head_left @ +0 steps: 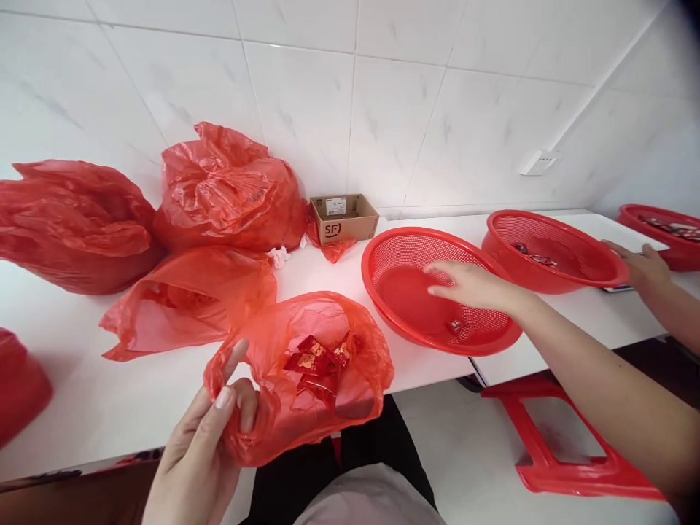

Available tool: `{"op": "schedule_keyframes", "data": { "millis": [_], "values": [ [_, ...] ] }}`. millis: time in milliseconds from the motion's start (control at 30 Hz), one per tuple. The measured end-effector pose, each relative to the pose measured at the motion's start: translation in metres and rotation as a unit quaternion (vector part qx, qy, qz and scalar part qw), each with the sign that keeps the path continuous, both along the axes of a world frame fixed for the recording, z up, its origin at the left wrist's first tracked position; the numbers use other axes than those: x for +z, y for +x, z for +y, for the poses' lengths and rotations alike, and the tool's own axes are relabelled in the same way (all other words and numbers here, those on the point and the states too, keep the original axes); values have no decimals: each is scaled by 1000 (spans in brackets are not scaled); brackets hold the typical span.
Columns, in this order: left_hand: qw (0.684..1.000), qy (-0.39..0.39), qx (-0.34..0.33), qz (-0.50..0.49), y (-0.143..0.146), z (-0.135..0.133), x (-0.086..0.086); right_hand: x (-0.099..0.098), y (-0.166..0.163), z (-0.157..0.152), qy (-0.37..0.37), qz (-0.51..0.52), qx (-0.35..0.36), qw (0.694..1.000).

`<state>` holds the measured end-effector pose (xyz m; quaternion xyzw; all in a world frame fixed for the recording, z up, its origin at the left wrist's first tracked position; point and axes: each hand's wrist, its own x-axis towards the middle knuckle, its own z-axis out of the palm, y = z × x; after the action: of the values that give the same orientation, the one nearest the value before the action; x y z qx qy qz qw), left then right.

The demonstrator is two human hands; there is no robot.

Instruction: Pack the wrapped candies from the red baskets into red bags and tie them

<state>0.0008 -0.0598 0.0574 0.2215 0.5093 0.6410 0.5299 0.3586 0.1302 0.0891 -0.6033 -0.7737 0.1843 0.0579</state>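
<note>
Clenching the gathered left edge of a thin red plastic bag (372, 372) with left hand (205, 445), with mouth spread wide toward the ceiling. Held at the front edge of the white table (136, 394), partly beyond it, with red gold-printed packets (314, 357) lying inside. Reaching with right hand (464, 283) over the nearest red basket (399, 288), just right of the bag, with fingers parted and loosely bent, grip slack. Inside that basket, below the hand: a small wrapped piece (456, 326). Farther right: a second basket (519, 270) with a few wrapped bits (536, 257), and at its right rim another person's hand (648, 270); exact contact hard to tell. At far right: a third basket (678, 251), also with pieces. Behind and left of the held bag: a slumped red bag (219, 284), then a bulging bag (230, 197) beside a small cardboard box (350, 230) near the tiled wall. Below table level at right: a red stool (590, 474).
</note>
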Motion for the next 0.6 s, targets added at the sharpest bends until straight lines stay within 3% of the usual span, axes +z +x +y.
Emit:
{"op": "schedule_keyframes", "data": {
  "millis": [100, 200, 267, 400, 500, 600],
  "values": [
    [1000, 2, 2, 14, -4, 0, -5, -28, 29, 8, -139, -174, -14, 975],
    [1000, 2, -6, 15, -4, 1, -5, -50, 32, 6, -187, -191, 11, 964],
    [1000, 2, -10, 13, -2, 1, -3, -53, 27, 7, -195, -173, 26, 965],
    [1000, -1, 6, 17, 1, 0, 1, -30, 10, 13, -172, -99, 66, 978],
    [1000, -2, 19, 21, 2, 0, 4, 2, -21, 0, -104, 56, 93, 989],
    [1000, -11, 24, 15, 7, -1, 7, 24, -66, -31, -125, 273, 140, 943]
  ]
}}
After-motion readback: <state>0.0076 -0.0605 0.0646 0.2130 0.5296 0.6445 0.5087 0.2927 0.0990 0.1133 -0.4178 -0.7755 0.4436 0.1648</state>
